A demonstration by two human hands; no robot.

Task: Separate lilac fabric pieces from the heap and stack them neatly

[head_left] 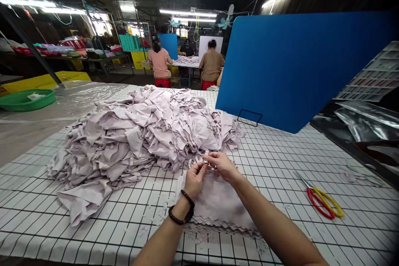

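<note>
My left hand (195, 178) pinches a small bit of pale lilac fabric, thumb against fingertips. Close beside it, my right hand (222, 166) is closed in a pinch on the same fabric; the exact bit between the fingertips is too small to make out. Beneath both hands lies a flat stack of fabric pieces (224, 205) with zigzag-cut edges. A large heap of crumpled lilac fabric pieces (149, 129) rises just beyond and to the left. Scissors (322, 201) with one red and one yellow handle rest to the right, apart from my hands.
Black grid lines cross the white tabletop (131, 224), which has small scraps scattered on it. A blue board (280, 66) stands at the right behind a black wire stand (249, 117). At far left sits a green basket (28, 100). Several people work farther back.
</note>
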